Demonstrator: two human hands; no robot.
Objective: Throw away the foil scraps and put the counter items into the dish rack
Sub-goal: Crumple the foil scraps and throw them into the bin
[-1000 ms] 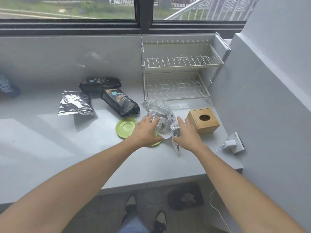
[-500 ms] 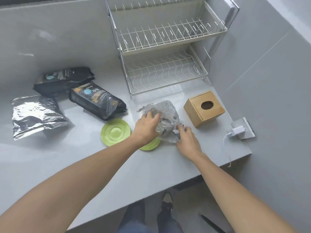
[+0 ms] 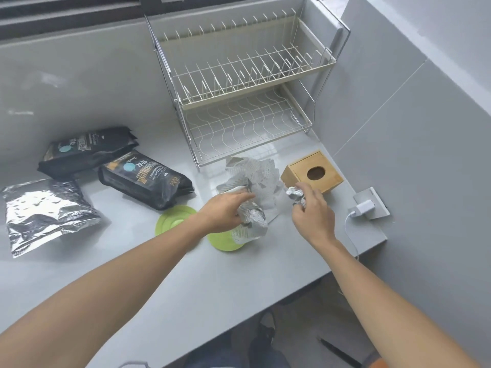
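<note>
Two hands on foil: left hand (image 3: 225, 212) grips the crumpled printed foil wrapper (image 3: 251, 181), right hand (image 3: 310, 208) pinches a small silver foil ball (image 3: 294, 193); ball everything tight before binning so nothing drops.

Left grip (image 3: 225, 213) and crumpled foil (image 3: 251, 221) cover most of one green plate (image 3: 225, 241). Print on the foil is too small to read. Silver bag (image 3: 39, 213), far left of that grip, is cut by the frame edge.

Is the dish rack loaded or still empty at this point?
Empty. Both tiers of the dish rack show only bare wire, with the grey wall and counter visible through them.
</note>
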